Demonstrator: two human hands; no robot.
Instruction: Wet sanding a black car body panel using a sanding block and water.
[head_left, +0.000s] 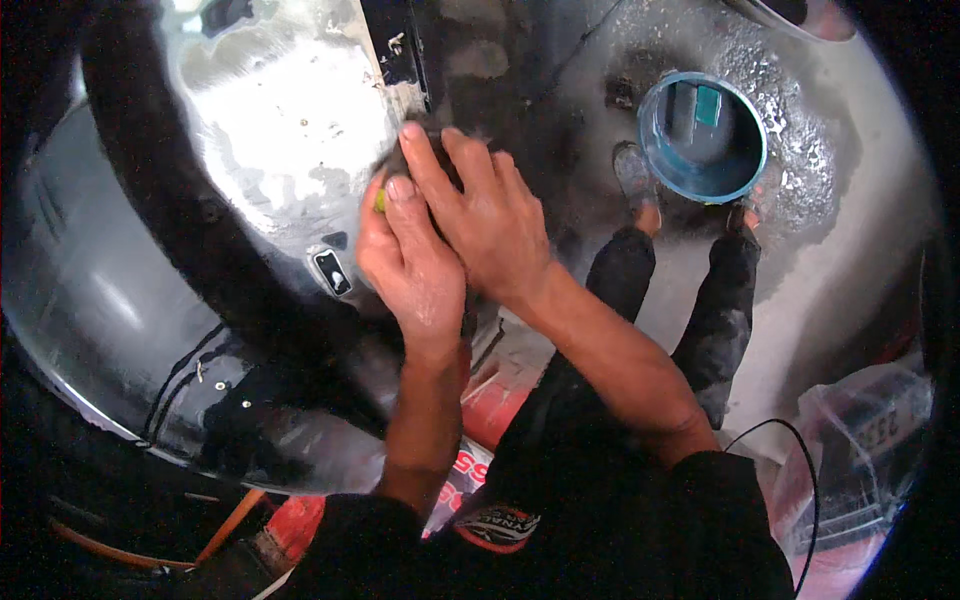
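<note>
Both hands meet at the edge of a dark car body panel (290,110) that has a wide, pale, dusty patch. My left hand (415,270) is closed, its thumb up, around something mostly hidden; a yellow-green bit (380,201) shows beside the thumb. Leaning across it from the right, my right hand (495,215) has its index finger laid forward and its other fingers bent over a dark thing at the panel's edge. What lies beneath these fingers I cannot make out. A small dark oblong recess with a light rim (331,272) sits in the panel left of my left wrist.
On the wet floor at the upper right stands a round blue-grey tub (760,140) with a green piece inside. My feet are beside it. A clear plastic bag (860,450) and a black cable (815,480) are at the lower right. Red material (495,408) lies below my hands.
</note>
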